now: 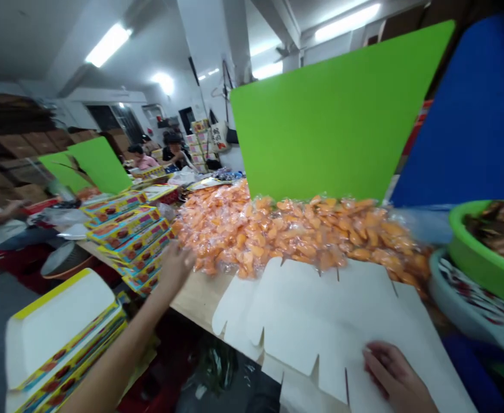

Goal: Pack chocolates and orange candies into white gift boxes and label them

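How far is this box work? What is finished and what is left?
Done: the printed boxes stacked on the table look folded. In hand: the right hand rests on a flat white cardboard blank; the left hand is beside the stack. Remaining: the loose orange packets.

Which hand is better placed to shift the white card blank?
Right, probably: the right hand already rests on the white card blank, while the left hand is off its edge, near the stacked printed boxes.

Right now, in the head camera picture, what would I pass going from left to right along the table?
Stack of colorful boxes → left hand → pile of orange packets → green tub
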A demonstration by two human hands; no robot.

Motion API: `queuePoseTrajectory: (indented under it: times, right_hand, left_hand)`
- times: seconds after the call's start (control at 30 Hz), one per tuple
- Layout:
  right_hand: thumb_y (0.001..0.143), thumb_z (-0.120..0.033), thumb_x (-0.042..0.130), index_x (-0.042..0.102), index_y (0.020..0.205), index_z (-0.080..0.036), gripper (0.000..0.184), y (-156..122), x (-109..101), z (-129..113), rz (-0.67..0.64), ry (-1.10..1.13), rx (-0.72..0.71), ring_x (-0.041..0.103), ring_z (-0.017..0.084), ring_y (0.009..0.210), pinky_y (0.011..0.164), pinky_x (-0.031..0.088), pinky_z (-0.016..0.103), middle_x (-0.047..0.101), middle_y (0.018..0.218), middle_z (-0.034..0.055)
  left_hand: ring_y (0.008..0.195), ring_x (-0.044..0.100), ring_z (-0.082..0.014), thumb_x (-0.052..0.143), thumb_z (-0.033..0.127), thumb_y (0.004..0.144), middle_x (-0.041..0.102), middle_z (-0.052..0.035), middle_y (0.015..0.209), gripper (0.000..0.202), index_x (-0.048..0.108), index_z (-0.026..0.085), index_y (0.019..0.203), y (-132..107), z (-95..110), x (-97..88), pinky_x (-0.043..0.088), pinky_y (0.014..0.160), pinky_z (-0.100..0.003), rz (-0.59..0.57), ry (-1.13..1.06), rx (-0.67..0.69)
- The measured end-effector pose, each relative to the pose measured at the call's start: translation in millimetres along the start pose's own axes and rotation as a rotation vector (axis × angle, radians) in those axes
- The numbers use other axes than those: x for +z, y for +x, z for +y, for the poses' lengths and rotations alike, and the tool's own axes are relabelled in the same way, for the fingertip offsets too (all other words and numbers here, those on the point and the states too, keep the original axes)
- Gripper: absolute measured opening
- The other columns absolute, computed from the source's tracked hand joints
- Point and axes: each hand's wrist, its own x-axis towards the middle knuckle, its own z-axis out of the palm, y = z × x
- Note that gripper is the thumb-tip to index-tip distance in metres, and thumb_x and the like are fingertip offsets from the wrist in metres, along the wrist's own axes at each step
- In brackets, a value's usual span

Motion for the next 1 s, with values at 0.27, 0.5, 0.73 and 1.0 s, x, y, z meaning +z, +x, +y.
queuePoseTrajectory:
  times: [0.27,0.5,0.73,1.0]
  right_hand:
    - [0.069,-0.056,0.065,0.047,0.091,-0.022,0.045,-4,-1,-10,-0.067,0.088,-0.076,0.045,0.012,0.054,0.044,0.035,0.023,0.053,0.061,-0.0046]
    - [0.074,-0.053,0.063,0.047,0.090,-0.021,0.039,-5,-5,-12,-0.104,0.134,-0.108,0.044,0.011,0.054,0.046,0.034,0.023,0.053,0.062,-0.0046]
    - [0.070,-0.053,0.065,0.050,0.087,-0.020,0.040,-3,-1,-11,-0.102,0.169,-0.116,0.045,0.012,0.053,0.045,0.034,0.023,0.054,0.060,-0.0032]
    - [0.076,-0.049,0.056,0.058,0.099,-0.022,0.036,-36,-59,-53,0.247,-0.319,-0.394,0.055,0.023,0.089,0.081,0.043,0.037,0.060,0.092,0.0060]
  left_hand:
    - [0.136,0.026,-0.0356,0.056,0.048,0.077,0.036,-0.0247,0.142,0.068,0.048,0.002,0.127,-89,186,49.0,0.024,0.110,-0.043,-0.640,-0.349,-0.135]
    - [0.132,0.035,-0.0321,0.060,0.033,0.074,0.046,-0.0225,0.136,0.049,0.058,0.004,0.113,-74,186,45.3,0.027,0.110,-0.039,-0.588,-0.472,-0.249]
    - [0.098,0.064,-0.0237,0.056,0.031,0.078,0.065,-0.0126,0.109,0.041,0.051,0.014,0.115,-54,192,7.0,0.050,0.086,-0.037,-0.531,-0.752,-0.387]
    - [0.069,0.068,-0.0200,0.075,0.021,0.057,0.071,-0.0074,0.091,0.071,0.049,0.018,0.123,-23,178,-57.0,0.055,0.060,-0.028,-0.711,-1.507,-0.850]
